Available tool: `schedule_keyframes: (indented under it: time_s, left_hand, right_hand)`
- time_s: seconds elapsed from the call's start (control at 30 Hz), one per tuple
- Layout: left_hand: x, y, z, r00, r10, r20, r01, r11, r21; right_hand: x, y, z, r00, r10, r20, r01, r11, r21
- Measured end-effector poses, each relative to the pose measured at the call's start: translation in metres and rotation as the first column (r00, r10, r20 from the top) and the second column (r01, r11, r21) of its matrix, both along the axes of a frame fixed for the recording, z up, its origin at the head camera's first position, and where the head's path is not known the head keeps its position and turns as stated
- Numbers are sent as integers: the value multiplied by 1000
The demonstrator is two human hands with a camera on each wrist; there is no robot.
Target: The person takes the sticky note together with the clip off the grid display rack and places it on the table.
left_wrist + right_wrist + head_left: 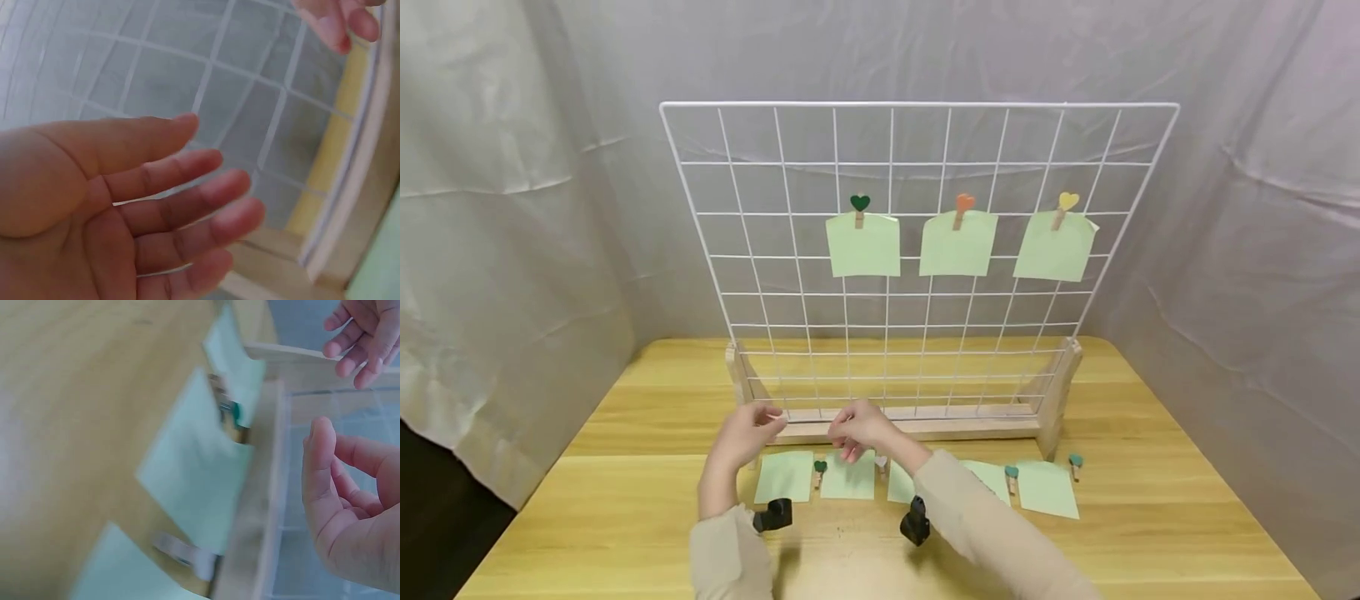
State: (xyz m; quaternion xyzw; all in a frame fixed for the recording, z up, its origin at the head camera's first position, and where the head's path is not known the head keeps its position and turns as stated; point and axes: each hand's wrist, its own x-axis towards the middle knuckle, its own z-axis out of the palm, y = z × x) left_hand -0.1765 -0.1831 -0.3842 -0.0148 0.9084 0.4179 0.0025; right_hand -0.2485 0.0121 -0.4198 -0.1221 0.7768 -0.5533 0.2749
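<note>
- Left hand (743,440): fingers apart, lightly bent, palm bare in its own wrist view; near the grid's lower left corner.
- Right hand (867,427): fingers loosely curled, nothing seen in their grasp; cannot tell whether thumb and forefinger meet. Just beside the left hand, in front of the stand's base.
- White wire grid (892,213): leans upright in a wooden stand (917,429) on the wood-grain counter (625,517).
- On the grid, 3 pale green notes hang in 1 row, centre to right: left note (865,250) under a dark green heart clip (860,205), middle note (958,250) under an orange heart clip (964,205), right note (1054,252) under a yellow heart clip (1067,202).
- Counter, before the stand: row of loose green notes (785,479), 5 visible, some partly behind the right sleeve (985,525).
- By that row, 4 clips visible: green-heart peg (819,472), white-heart peg (882,464), 2 teal-heart pegs (1012,477) toward the right.
- Grey fabric (497,208) behind and at both sides.
</note>
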Motion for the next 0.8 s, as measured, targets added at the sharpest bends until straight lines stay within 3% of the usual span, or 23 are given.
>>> schedule_keyframes:
  time_s: [0.1,0.37,0.6,0.8]
  left_hand:
    - [-5,6,8,997,-2,-71,3,1000,13]
    - [-17,19,33,986,-14,-167,21,999,39]
    - [-25,30,56,963,-23,-267,34,999,37]
    - [-29,37,68,955,-42,-293,51,998,25]
  right_hand:
    - [-6,7,13,1000,-14,-4,14,1000,-24]
    - [-19,24,50,996,-41,-77,37,998,-47]
    - [-21,35,86,992,-31,-122,26,999,-43]
    - [-20,41,105,987,-26,-159,15,997,-70]
